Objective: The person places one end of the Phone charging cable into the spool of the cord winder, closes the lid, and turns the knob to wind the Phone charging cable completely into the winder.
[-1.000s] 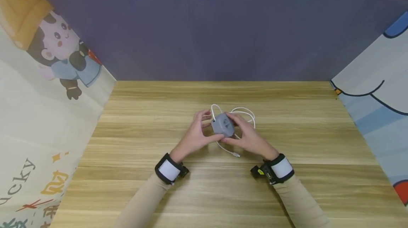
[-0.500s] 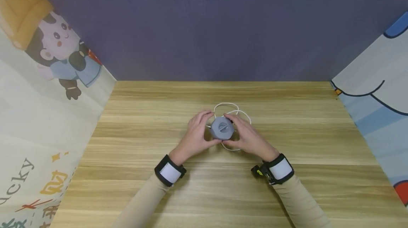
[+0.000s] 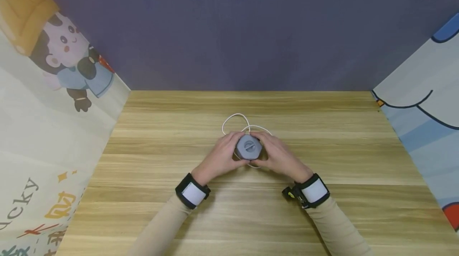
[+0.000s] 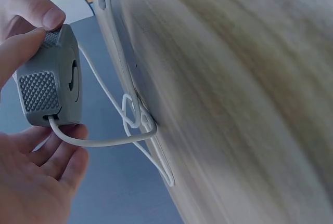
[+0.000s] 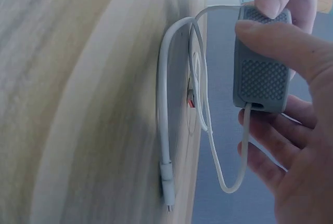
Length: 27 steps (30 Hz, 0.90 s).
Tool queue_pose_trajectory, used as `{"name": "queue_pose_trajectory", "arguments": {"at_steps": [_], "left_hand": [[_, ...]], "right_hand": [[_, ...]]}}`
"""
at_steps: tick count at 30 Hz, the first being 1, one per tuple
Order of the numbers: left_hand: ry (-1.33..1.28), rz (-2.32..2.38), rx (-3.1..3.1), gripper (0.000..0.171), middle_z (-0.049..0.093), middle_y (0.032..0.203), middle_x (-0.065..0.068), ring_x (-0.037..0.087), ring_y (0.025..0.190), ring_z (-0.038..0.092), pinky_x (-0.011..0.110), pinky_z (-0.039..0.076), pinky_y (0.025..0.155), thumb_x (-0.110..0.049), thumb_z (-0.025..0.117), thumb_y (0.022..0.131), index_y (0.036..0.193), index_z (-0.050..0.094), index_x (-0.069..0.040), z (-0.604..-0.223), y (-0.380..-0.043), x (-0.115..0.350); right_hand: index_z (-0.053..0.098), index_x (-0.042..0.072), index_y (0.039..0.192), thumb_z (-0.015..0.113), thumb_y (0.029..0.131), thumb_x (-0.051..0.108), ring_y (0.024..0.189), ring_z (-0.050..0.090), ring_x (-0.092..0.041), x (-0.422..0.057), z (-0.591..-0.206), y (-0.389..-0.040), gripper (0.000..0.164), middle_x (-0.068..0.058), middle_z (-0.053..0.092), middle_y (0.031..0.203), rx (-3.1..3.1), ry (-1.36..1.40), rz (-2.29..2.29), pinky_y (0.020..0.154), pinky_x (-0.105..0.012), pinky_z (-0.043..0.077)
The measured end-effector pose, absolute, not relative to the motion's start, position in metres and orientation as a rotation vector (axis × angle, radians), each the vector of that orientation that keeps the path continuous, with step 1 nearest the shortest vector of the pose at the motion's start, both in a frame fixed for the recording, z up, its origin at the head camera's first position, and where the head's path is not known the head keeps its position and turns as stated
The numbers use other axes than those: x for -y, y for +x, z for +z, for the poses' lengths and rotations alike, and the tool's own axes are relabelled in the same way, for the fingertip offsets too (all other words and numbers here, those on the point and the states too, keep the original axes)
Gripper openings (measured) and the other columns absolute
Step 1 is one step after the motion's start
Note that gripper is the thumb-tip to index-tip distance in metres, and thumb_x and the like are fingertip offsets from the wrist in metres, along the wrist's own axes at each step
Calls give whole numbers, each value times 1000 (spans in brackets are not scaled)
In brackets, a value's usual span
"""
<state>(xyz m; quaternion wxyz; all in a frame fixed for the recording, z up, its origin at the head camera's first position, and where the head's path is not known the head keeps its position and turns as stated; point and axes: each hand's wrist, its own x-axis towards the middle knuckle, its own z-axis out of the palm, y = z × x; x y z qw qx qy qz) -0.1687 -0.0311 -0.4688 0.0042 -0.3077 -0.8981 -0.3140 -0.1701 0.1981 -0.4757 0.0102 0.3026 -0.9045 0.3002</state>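
Note:
Both hands hold a grey hexagonal cable winder (image 3: 248, 147) above the wooden table, its round dial with a raised bar facing up. My left hand (image 3: 222, 154) grips its left side and my right hand (image 3: 277, 154) its right side, thumbs meeting at the near edge. Knurled pads cover the winder's rim (image 4: 39, 91) in the left wrist view. A white charging cable (image 5: 207, 125) comes out of slots on opposite sides and hangs to the tabletop. One slim metal-tipped plug (image 5: 167, 185) lies on the wood; a plug with an orange-red inside (image 5: 190, 98) shows farther back.
The light wooden tabletop (image 3: 179, 224) runs to a dark blue panel (image 3: 251, 29) at the back. Printed cartoon sheets stand at the left (image 3: 36, 128) and right (image 3: 423, 120). Cable loops (image 3: 234, 116) lie just behind the hands.
The winder has turned from tilted to dial-up and come slightly nearer the person. Both hands shifted their hold with it. The rear cable loop swung left; the near plug went out of head view.

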Motion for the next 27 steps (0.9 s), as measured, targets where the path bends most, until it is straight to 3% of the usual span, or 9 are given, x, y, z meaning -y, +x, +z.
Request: {"name": "queue_pose_trajectory", "arguments": {"at_steps": [12,19,27], "left_hand": [[-1025,-842,2844,84,61,137,14,27,125,60,41,46,112,-33,90,80,146,49,-2,-479,-169,28],[-1023,-841,2929,87,55,148,18,30,136,54,45,38,120,-31,90,81,149,46,1,-480,-169,27],[-1026,-828,2975,88,53,150,20,33,139,51,46,39,119,-32,90,81,149,45,1,-480,-168,27]], "right_hand": [[48,5,148,93,77,25,135,54,-28,-200,-485,-169,87,-12,57,146,2846,1015,929,116,-50,42],[47,2,150,93,76,22,136,53,-31,-199,-490,-168,89,-14,56,148,2881,1011,910,117,-52,40],[47,1,149,93,77,26,136,53,-31,-199,-493,-169,89,-15,56,147,2894,1034,867,117,-51,41]]}}
